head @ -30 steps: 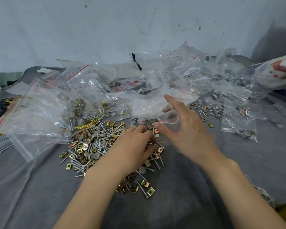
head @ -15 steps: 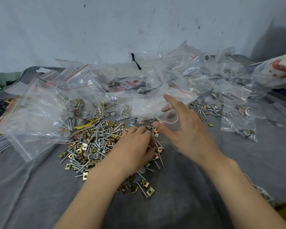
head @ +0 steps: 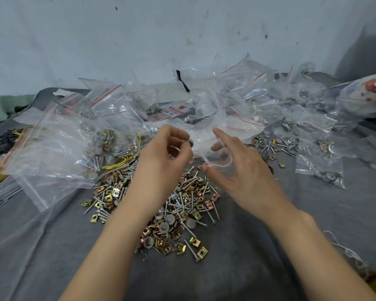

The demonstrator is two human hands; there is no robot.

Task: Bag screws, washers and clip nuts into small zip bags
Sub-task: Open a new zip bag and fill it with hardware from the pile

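Grey washer (head: pixel 191 142), just one, pinched in the fingertips of the left hand (head: pixel 161 164) above the hardware pile (head: pixel 182 205); the right hand (head: pixel 243 172), above the pile too, pinches one small zip bag (head: pixel 217 158) at its mouth.

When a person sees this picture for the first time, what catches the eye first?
First the two hands in the centre: the left hand pinches a grey washer beside the open zip bag that the right hand holds. Below them a pile of screws, clip nuts and washers glitters on the grey cloth. Behind lies a heap of clear bags.
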